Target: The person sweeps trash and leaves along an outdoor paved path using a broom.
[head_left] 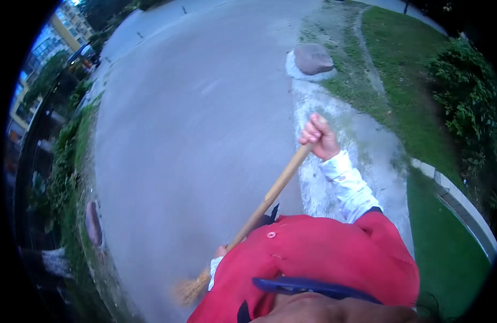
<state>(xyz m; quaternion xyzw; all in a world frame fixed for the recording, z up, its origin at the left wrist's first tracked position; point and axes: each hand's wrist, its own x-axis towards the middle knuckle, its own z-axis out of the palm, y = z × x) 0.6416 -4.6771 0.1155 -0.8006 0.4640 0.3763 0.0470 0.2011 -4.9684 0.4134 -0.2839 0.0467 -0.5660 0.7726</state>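
A broom with a long wooden handle (275, 191) slants across the front of my red top, from upper right to lower left. My right hand (319, 137) is closed round the upper end of the handle. Lower down, my left hand (221, 251) is wrapped round the handle, mostly hidden by the red top. The straw bristles (192, 289) lie at the lower left, over the grey pavement (178, 161), and look blurred.
A large stone (313, 58) stands at the pavement's right edge, with grass (399, 64) and bushes (469, 91) beyond. Another stone (94, 223) lies along the left edge beside plants. A pale curb (464, 202) curves at the right. Buildings show at the upper left.
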